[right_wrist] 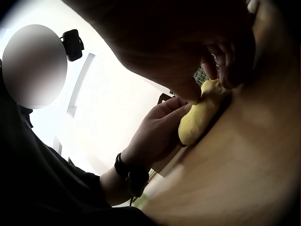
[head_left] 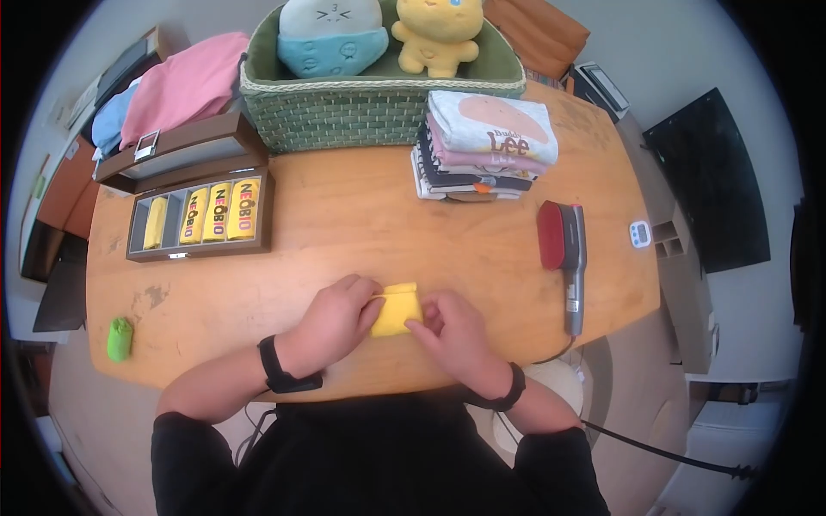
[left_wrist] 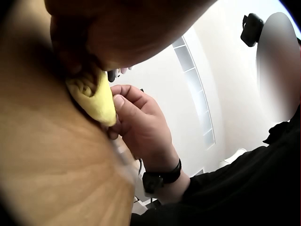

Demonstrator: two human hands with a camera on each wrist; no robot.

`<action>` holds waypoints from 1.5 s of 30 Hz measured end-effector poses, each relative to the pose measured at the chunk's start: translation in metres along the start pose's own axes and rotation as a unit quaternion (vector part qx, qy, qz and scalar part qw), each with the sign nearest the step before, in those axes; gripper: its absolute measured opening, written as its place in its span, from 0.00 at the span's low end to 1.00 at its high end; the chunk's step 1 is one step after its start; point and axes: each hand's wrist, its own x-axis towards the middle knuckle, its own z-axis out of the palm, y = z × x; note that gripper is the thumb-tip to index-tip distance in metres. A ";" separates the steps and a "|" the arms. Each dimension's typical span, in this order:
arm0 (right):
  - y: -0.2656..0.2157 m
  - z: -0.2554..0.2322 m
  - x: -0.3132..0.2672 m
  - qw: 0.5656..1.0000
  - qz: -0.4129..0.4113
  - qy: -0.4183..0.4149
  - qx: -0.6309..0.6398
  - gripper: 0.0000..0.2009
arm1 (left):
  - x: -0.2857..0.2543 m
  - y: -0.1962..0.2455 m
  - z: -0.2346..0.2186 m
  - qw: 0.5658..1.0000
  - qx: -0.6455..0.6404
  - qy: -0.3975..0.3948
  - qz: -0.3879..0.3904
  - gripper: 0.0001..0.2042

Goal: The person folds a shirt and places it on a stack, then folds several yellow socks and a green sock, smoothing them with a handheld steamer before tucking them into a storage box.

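Observation:
On the wooden table, close to its front edge, a small folded yellow cloth lies between the two hands. My left hand pinches its left edge with curled fingers. At the opposite edge my right hand holds the cloth between thumb and fingers. The left wrist view has the yellow cloth as a thick roll with layered folds at one end, and the right hand at its other end. In the right wrist view the left hand grips the rounded near end of the roll.
A lidded box stands open at left, holding several yellow rolls marked NEOBIO. A green roll lies at front left. Behind are a woven basket with plush toys and folded shirts. A corded handheld steamer and timer lie right.

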 end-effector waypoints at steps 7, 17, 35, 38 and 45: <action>0.017 -0.003 0.020 0.988 -0.134 0.009 -0.070 0.09 | -0.003 0.029 -0.007 0.941 -0.177 -0.150 -0.246 0.15; 0.002 -0.018 0.042 0.977 -0.176 0.001 -0.117 0.09 | 0.002 -0.001 0.004 0.836 -0.421 -0.154 -0.317 0.20; -0.007 0.014 0.027 0.979 -0.073 0.031 -0.186 0.08 | 0.044 0.002 -0.001 0.948 -0.185 -0.186 -0.180 0.07; -0.001 0.017 0.025 0.976 -0.101 0.040 -0.187 0.07 | 0.044 -0.003 0.014 0.982 -0.083 -0.131 -0.108 0.09; 0.002 0.018 0.021 0.971 -0.135 0.039 -0.191 0.07 | 0.054 -0.007 0.025 0.995 0.065 -0.075 -0.030 0.09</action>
